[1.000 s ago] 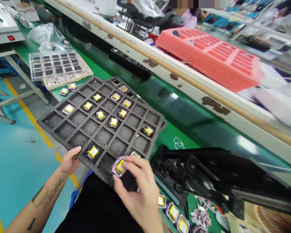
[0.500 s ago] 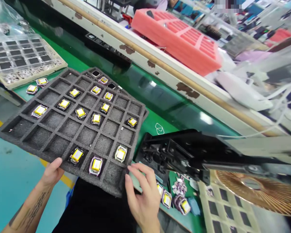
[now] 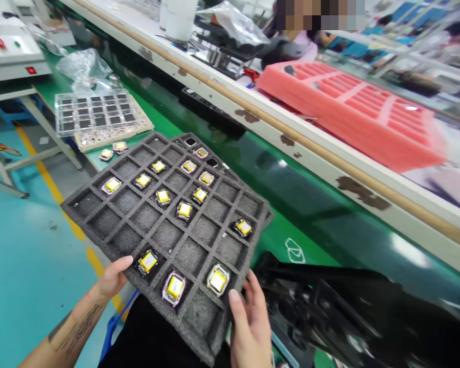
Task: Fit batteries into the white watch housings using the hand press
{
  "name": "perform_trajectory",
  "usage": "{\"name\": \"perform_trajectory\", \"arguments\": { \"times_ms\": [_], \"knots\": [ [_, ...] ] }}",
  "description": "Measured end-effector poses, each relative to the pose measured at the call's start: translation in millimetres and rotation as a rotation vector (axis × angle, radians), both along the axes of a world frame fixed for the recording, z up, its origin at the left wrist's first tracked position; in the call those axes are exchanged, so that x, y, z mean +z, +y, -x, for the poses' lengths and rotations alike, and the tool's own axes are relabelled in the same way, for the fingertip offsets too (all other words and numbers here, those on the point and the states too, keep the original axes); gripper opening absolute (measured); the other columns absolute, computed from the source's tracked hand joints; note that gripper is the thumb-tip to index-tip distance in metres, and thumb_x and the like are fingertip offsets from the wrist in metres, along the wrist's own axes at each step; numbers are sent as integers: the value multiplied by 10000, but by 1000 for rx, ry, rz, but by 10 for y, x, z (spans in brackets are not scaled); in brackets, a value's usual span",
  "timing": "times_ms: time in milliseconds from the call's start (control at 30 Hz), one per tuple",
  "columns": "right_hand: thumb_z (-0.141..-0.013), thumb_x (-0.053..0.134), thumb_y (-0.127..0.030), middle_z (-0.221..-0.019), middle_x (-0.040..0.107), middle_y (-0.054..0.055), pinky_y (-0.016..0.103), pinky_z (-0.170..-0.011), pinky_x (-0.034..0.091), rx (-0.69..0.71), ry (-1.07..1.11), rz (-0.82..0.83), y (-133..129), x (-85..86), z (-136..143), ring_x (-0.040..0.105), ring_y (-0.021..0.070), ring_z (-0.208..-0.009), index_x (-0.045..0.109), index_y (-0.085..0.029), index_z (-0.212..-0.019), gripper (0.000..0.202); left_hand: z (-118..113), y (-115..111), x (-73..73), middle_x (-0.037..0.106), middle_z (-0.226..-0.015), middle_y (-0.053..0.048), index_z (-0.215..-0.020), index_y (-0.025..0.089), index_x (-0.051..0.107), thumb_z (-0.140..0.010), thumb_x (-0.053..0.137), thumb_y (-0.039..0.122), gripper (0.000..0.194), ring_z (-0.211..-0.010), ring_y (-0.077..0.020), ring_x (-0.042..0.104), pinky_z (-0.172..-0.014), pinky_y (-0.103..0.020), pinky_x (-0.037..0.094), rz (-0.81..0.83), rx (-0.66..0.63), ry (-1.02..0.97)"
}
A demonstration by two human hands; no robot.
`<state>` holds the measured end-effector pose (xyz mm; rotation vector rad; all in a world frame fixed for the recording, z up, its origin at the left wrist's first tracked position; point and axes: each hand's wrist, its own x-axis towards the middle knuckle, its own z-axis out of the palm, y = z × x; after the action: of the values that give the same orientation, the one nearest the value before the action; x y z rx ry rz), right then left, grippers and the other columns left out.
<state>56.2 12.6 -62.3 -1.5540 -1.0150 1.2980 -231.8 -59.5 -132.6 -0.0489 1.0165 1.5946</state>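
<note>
A dark grey foam tray [image 3: 164, 230] with square compartments is tilted in front of me. Several compartments hold small watch-like units with yellow and white tops, such as one [image 3: 174, 287] near the front edge. My left hand [image 3: 113, 276] grips the tray's near left edge, thumb on top and the other fingers hidden beneath. At the right edge my right hand [image 3: 251, 317] holds the tray between thumb and fingers. Under its far side lies another dark tray [image 3: 224, 171] with a few parts.
Black equipment [image 3: 329, 301] stands close on the right. A clear tray [image 3: 95, 112] sits on a cream tray [image 3: 147, 122] at the back left, beside two loose units [image 3: 106, 154]. A pink foam tray [image 3: 348, 112] lies beyond the rail. A white machine [image 3: 11, 53] stands far left.
The view has swung left, so the scene sits further right. My right hand, earlier loosely spread at the tray's corner, has moved up its right edge and closed on it.
</note>
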Motion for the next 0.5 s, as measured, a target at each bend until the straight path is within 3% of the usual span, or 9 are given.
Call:
{"name": "perform_trajectory", "arguments": {
  "times_ms": [100,233,500],
  "knots": [
    [-840,847,-684,-1615,633,66,454,-1263,501,-73,68,102,168,-9,18,552,322,-1546,590,-310,-1572,861,-30,12,-19,872,-1192,-112,-1277,206,827,-643,940,366,664,-1339,-478,725,-1190,-613,569,14,18,30],
    [-775,874,-718,-1464,748,90,466,-1109,630,-131,102,181,284,-13,51,669,357,-1414,650,-268,-1521,900,-40,21,-8,869,-1206,-112,-1284,220,829,-635,957,365,677,-1361,-476,712,-1204,-609,554,14,43,55],
    [-857,850,-632,-1175,854,81,469,-998,676,-31,48,34,345,-51,-44,815,321,-1085,711,-240,-1462,734,-86,25,17,862,-1233,-116,-1311,216,823,-723,928,370,617,-1342,-465,726,-1202,-616,547,-71,1,9]
  ]
}}
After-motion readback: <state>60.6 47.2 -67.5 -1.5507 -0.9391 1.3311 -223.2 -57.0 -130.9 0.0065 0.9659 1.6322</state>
